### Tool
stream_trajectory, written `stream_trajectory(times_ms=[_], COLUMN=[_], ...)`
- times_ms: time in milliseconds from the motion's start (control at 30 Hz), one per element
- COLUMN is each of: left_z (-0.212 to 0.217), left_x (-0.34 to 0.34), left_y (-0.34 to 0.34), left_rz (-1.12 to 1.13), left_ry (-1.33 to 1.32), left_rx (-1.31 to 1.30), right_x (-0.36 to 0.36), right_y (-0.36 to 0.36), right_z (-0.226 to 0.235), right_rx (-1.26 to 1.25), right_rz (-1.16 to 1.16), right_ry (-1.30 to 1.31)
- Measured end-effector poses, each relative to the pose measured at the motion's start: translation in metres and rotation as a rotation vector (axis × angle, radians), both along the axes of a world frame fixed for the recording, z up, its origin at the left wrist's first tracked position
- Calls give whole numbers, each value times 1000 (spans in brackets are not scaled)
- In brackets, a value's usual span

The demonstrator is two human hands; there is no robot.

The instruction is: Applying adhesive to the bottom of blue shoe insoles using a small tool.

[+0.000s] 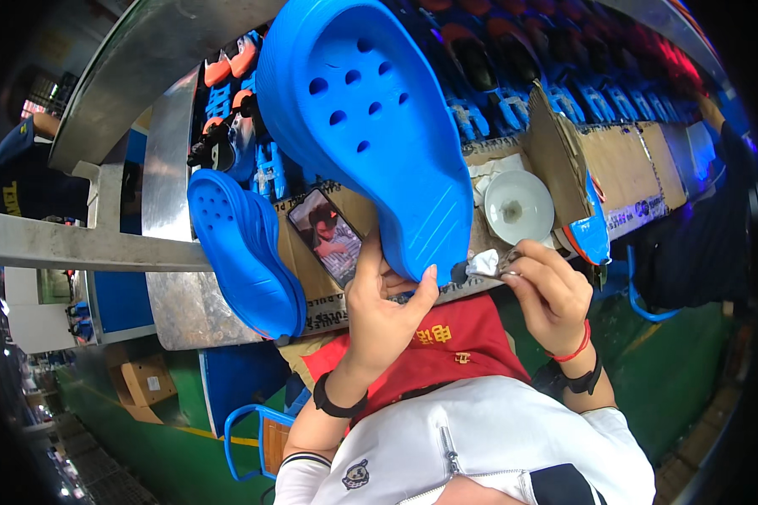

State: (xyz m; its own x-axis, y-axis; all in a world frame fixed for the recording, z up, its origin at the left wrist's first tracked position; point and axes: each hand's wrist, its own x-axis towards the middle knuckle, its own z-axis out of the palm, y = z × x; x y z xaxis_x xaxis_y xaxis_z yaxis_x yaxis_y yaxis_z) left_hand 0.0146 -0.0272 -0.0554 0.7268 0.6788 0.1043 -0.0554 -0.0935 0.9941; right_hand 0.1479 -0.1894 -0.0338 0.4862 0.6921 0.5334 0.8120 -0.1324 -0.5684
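A large blue shoe sole (421, 168) with several round holes stands tilted in front of me, its narrow end toward me. Around that end my left hand (387, 307) is closed, thumb on the near edge and fingers partly hidden behind. In a pinch, my right hand (552, 290) holds a crumpled white cloth (483, 263) with greyish parts, close beside the tip of the sole. Just beyond the cloth sits a white bowl (532, 229) with some residue at its bottom. To the left lies a stack of blue soles (248, 252).
A phone (327, 236) showing a picture lies between the soles. An upright cardboard flap (556, 160) stands beside the bowl. Rows of blue racks with shoes (514, 109) fill the back. A metal frame bar (84, 244) crosses the left. Another person (21, 177) is at far left.
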Motion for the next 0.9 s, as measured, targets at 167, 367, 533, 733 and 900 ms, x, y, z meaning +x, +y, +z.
stream_trajectory(times_ms=[167, 367, 533, 733, 900], left_z=[3, 7, 7, 6, 11], left_x=[-1, -2, -2, -2, 0], left_y=[-1, -3, -2, -3, -4], left_rz=[8, 14, 12, -9, -11], left_ry=[2, -3, -13, 9, -23], left_rx=[62, 112, 133, 211, 230], right_x=[-5, -7, -5, -4, -5], right_y=[7, 10, 12, 12, 10], right_z=[0, 1, 2, 2, 3], right_rx=[-29, -54, -61, -63, -94], right_rz=[50, 124, 96, 85, 46], right_ry=[-68, -55, -78, -90, -125])
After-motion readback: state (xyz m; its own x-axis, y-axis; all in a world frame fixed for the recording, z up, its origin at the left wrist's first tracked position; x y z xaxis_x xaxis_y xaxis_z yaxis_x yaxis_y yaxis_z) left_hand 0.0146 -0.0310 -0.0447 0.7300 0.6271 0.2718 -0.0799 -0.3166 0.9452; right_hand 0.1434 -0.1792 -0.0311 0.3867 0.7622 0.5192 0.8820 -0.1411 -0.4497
